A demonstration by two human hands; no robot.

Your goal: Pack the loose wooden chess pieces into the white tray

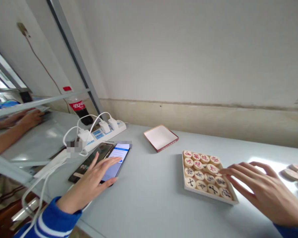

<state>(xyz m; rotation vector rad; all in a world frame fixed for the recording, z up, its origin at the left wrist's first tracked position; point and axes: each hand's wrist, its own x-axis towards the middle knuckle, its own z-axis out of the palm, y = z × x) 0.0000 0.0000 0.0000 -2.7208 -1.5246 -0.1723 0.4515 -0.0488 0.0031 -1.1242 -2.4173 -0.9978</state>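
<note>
My left hand [90, 182] is spread over two phones lying side by side, its fingertips on the lit screen of the right phone [116, 159]; the dark phone [89, 162] lies partly under my palm. My right hand [260, 188] hovers with fingers apart at the right edge of a shallow white box [234, 199]. Its fingertips touch the round wooden chess pieces [203, 172] packed in rows inside. Neither hand grips anything.
The box's red-edged lid [161, 137] lies upturned behind. More loose chess pieces [296, 177] sit at the far right. A power strip [103, 132] with chargers and white cables, and a cola bottle [79, 110], stand at the back left. Another person's hands [27, 119] work beyond a metal frame.
</note>
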